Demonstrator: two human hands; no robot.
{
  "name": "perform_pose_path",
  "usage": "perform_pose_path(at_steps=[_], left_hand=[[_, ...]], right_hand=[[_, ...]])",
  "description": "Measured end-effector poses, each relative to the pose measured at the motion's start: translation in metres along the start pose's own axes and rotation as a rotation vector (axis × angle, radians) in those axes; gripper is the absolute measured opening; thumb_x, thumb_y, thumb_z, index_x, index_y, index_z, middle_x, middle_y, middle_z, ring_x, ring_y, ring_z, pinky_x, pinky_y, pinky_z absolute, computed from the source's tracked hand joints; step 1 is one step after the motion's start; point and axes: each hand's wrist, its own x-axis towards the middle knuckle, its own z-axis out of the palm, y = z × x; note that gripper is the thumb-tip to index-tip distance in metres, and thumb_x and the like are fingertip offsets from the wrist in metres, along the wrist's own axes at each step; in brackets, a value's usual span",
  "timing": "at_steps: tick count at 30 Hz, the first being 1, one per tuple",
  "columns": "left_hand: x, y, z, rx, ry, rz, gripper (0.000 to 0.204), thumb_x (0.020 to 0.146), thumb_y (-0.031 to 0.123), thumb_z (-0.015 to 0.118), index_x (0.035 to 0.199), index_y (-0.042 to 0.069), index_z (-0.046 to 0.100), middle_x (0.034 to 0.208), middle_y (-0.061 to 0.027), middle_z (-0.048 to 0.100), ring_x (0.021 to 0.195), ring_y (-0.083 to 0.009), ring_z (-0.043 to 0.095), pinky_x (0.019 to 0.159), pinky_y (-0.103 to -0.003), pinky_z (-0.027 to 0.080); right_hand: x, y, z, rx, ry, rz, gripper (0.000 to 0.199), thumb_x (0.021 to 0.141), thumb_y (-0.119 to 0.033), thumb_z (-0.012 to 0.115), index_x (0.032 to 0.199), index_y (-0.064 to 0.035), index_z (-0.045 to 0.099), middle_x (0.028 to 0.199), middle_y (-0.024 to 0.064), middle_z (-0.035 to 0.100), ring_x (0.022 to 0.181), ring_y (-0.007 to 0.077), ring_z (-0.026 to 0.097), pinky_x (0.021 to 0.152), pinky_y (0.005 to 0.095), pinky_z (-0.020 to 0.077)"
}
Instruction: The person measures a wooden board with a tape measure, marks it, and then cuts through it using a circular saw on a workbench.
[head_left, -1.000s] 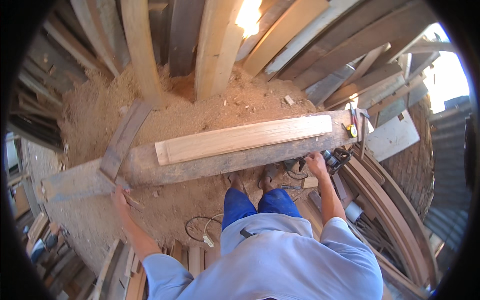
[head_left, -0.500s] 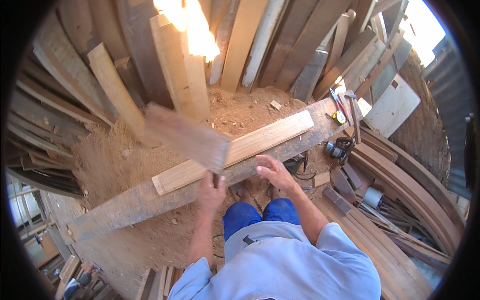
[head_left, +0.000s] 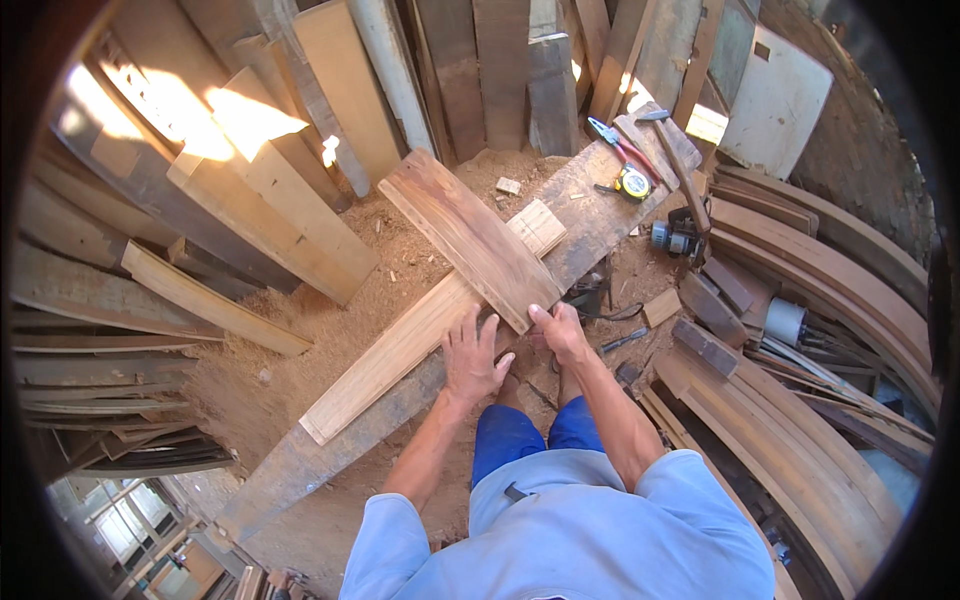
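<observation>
A short reddish-brown board (head_left: 470,235) lies slantwise across a long pale plank (head_left: 390,355), its far end sticking out beyond it. My right hand (head_left: 562,332) pinches the near right corner of the brown board, with the thumb on top. Just left of that near end, my left hand (head_left: 474,360) is open, its fingers spread by the edge of the pale plank. Beneath both pieces runs a wide, worn bench plank (head_left: 345,440). The pale plank's middle is hidden under the brown board.
Toward the bench's far right lie a tape measure (head_left: 633,183), pliers (head_left: 606,130) and a hammer (head_left: 685,160). A power tool (head_left: 675,238) sits beyond the bench's right edge. Boards (head_left: 345,90) lean all along the back, sawdust (head_left: 300,345) covers the ground, and stacked timber (head_left: 790,440) lies at right.
The brown board, held up by my left hand before, now rests across the pale plank further right. My left hand has let go, and my right hand has taken hold of its near end.
</observation>
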Motion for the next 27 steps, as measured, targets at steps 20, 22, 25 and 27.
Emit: perform_pose_path(at_steps=[20, 22, 25, 27], left_hand=[[0.055, -0.051, -0.011, 0.082, 0.007, 0.211, 0.072, 0.059, 0.026, 0.089, 0.128, 0.029, 0.070, 0.162, -0.0329, 0.026, 0.149, -0.0545, 0.023, 0.117, -0.069, 0.019], [0.055, -0.052, -0.011, 0.075, 0.010, 0.213, 0.072, 0.058, 0.026, 0.089, 0.127, 0.029, 0.070, 0.162, -0.0330, 0.027, 0.149, -0.0543, 0.024, 0.117, -0.069, 0.020], [0.055, -0.052, -0.011, 0.063, 0.013, 0.210, 0.070, 0.058, 0.025, 0.088, 0.126, 0.028, 0.071, 0.162, -0.0330, 0.027, 0.149, -0.0540, 0.024, 0.117, -0.068, 0.020], [0.054, -0.052, -0.011, 0.058, 0.014, 0.211, 0.069, 0.058, 0.024, 0.088, 0.125, 0.028, 0.072, 0.162, -0.0329, 0.027, 0.149, -0.0537, 0.025, 0.117, -0.068, 0.020]], right_hand=[[0.041, -0.024, 0.010, 0.085, -0.058, 0.011, 0.034, 0.097, -0.031, 0.071, 0.106, 0.0020, 0.068, 0.088, 0.0101, 0.073, 0.073, 0.0183, 0.069, 0.065, 0.0324, 0.0510], [0.041, -0.024, 0.009, 0.075, -0.057, 0.022, 0.034, 0.098, -0.032, 0.071, 0.105, 0.0012, 0.068, 0.090, 0.0115, 0.075, 0.076, 0.0196, 0.071, 0.068, 0.0333, 0.0522], [0.041, -0.024, 0.009, 0.074, -0.069, 0.016, 0.034, 0.098, -0.031, 0.071, 0.105, 0.0022, 0.068, 0.090, 0.0121, 0.075, 0.075, 0.0199, 0.071, 0.068, 0.0329, 0.0522], [0.041, -0.025, 0.009, 0.070, -0.082, 0.017, 0.034, 0.098, -0.031, 0.071, 0.105, 0.0021, 0.067, 0.090, 0.0123, 0.075, 0.075, 0.0199, 0.071, 0.068, 0.0328, 0.0522]])
